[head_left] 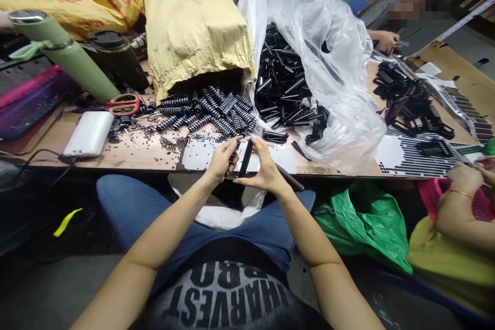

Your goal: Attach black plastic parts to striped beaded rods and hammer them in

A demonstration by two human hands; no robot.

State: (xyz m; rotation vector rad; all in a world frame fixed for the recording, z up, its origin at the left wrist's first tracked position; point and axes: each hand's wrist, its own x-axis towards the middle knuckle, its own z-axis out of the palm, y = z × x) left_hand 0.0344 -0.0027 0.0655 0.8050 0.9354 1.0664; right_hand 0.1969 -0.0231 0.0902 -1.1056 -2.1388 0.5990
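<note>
My right hand [267,169] grips a slim black plastic piece [245,159] by its two ends, between thumb and fingertips, at the table's front edge. Close beside it, my left hand [221,159] is closed around a dark object with small light marks, mostly hidden by the fingers. Just beyond both hands lies a pile of black rods with white spots [211,108], spilling from a yellow paper sack [197,26]. Beneath my hands is a pale flat sheet [201,152] strewn with tiny black bits.
A clear plastic bag [340,72] holds many black tubular parts [282,72]. At left are red-handled scissors [124,104], a white box-shaped device [88,134], a green bottle [65,56] and a dark tumbler [116,56]. Black frames [410,98] lie right, near two other people.
</note>
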